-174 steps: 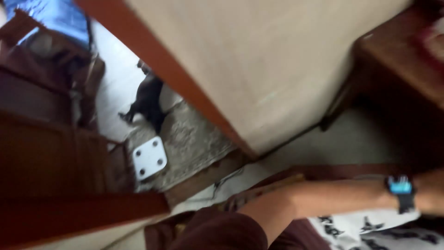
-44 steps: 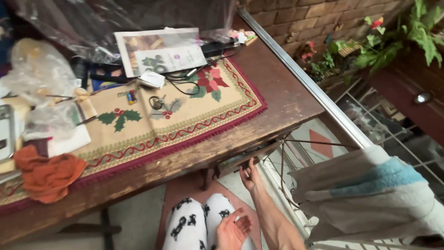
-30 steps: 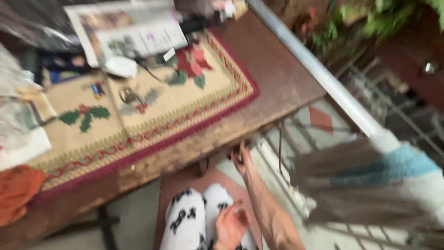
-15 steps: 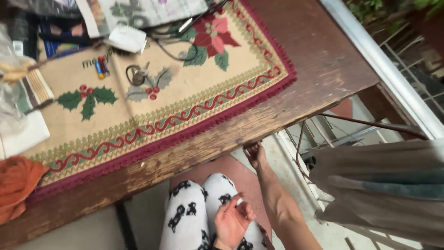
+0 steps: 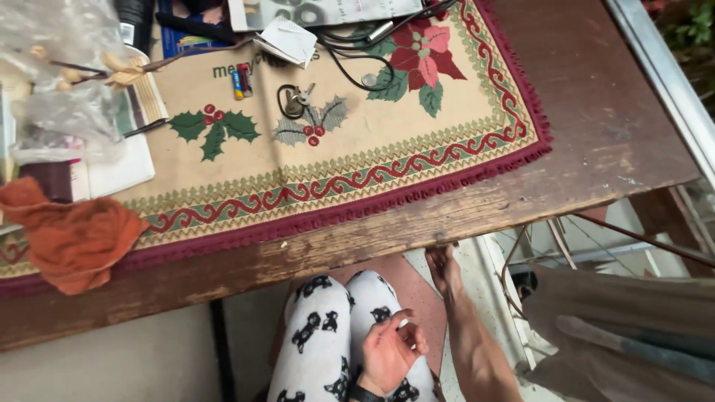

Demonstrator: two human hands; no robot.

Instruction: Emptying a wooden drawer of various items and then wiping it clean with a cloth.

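Note:
My right hand reaches up to the front edge of the worn wooden table. Its fingertips are hidden under the edge, so what they touch cannot be made out. My left hand rests on my lap with a dark watch at the wrist. Its fingers are loosely curled, with a small pale spot near the fingertips that I cannot identify. My legs are in white trousers with a black animal print. A beige runner with holly, a red flower and a dark red fringe covers the tabletop.
On the runner lie a bunch of keys, a small red and blue item, a black cable and folded paper. An orange cloth and clear plastic bags sit at the left. A towel hangs on a wire rack at the right, beside a metal rail.
The view has tilted down and nearer to the table. The drawer my right hand held open earlier no longer shows; that hand stays at the table's edge. My left hand's fingers have curled.

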